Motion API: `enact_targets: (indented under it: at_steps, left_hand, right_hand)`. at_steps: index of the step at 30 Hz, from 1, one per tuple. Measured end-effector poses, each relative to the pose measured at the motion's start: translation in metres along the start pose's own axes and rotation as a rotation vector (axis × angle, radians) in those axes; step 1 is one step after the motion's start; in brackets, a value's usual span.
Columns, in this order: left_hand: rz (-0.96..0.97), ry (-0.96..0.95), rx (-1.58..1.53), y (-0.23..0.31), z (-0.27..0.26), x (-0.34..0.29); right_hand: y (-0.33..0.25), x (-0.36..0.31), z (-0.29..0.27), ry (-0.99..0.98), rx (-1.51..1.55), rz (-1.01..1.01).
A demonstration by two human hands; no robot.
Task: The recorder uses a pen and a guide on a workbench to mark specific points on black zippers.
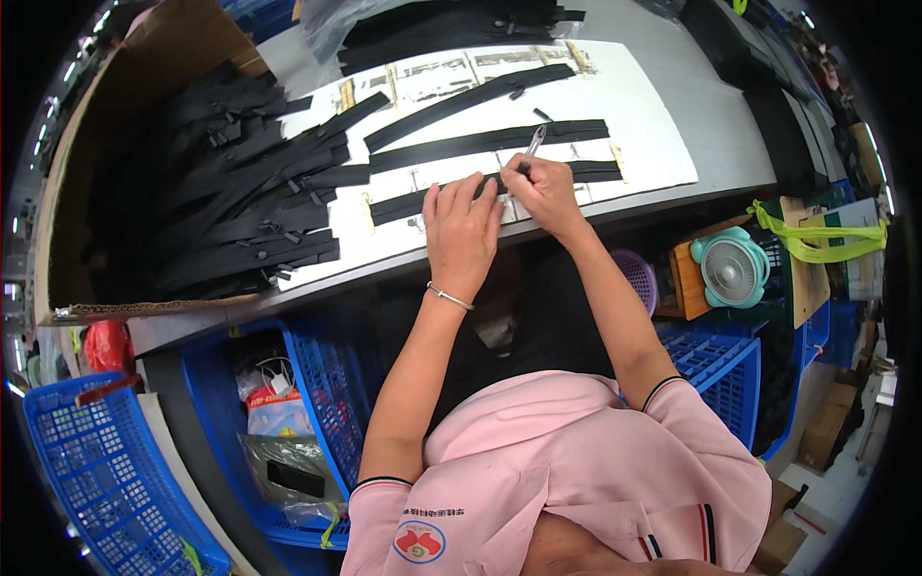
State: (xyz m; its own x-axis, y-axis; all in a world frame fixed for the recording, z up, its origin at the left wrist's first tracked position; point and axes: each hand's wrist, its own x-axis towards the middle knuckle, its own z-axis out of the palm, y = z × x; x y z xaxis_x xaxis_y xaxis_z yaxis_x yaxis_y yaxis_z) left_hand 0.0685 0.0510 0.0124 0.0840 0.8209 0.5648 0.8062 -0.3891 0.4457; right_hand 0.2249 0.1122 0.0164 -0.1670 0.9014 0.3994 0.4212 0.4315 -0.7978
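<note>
Black zippers lie in rows on a white sheet [663, 144] on the table. My left hand [463, 230] rests with its fingers stretched flat on the nearest zipper [396, 208], toward its left part. Close beside it, my right hand [545, 192] is closed round a slim silver pen [537, 140], held tilted with its upper end pointing away from me. The pen's lower end is at the same zipper, mostly hidden by my fingers. Beyond it lie a second zipper [451, 147] and a third, slanted zipper [471, 103], neither touched by my hands.
A cardboard box [72, 192] at the left spills a heap of black zippers [230, 182]. More black strips [432, 34] lie at the far edge. Below the table stand blue baskets [336, 432], and a turquoise fan [732, 269] is at the right.
</note>
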Motion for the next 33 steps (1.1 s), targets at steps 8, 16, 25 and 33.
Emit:
enact_targets:
  at_steps: [8,16,25,33]
  left_hand:
    - [0.017,-0.013,0.033,-0.004,-0.002,-0.003]
    - [0.001,-0.046,0.047,0.0,-0.003,-0.002]
    - [-0.02,-0.012,-0.021,0.027,0.014,0.014]
    - [0.013,-0.028,-0.255,0.057,0.079,0.05]
  right_hand:
    - [0.004,-0.039,-0.053,0.395,0.169,0.105]
    - [0.031,-0.05,-0.082,0.352,-0.726,-0.276]
    - [0.044,-0.053,-0.086,0.331,-0.728,-0.314]
    - [0.039,-0.049,-0.091,0.293,-0.684,-0.294]
